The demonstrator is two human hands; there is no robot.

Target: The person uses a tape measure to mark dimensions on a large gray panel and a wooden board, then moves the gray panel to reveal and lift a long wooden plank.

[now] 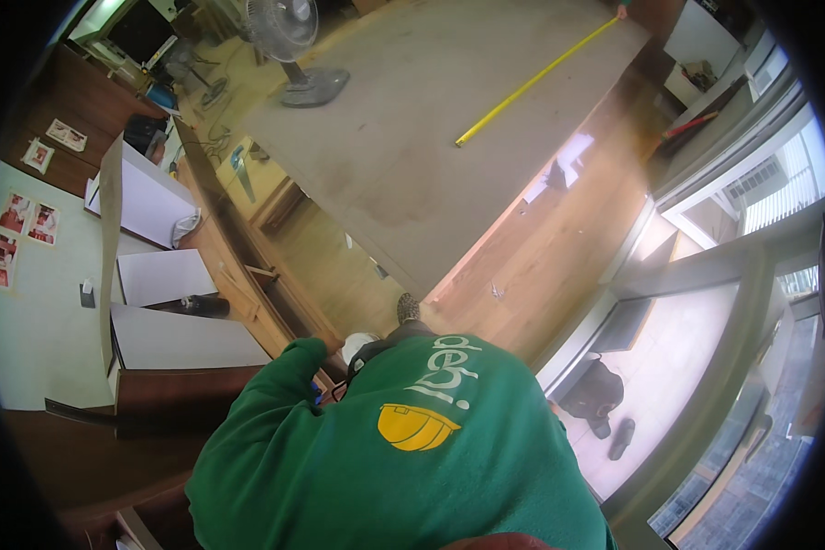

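My green sleeve (266, 390) bends across the left of my sweater, and my left hand (332, 343) shows only in small part at its cuff. It is beside a white item (358, 346) and a dark strap; its fingers are too hidden to tell whether they grip anything. I cannot see my right hand. Ahead, a yellow tape measure (532, 84) stretches diagonally over a large grey-brown panel (403, 183). At its far end, another person's hand (622, 11) touches the tape. One patterned shoe (409, 307) is at the panel's near corner.
A grey fan (312, 87) stands toward the panel's far left. Wooden cabinet frames (247, 275) and white boards (170, 337) line my left. On the right are wood flooring (513, 275), a framed glass door (706, 467), and a dark bag (596, 394) beside a slipper (622, 439).
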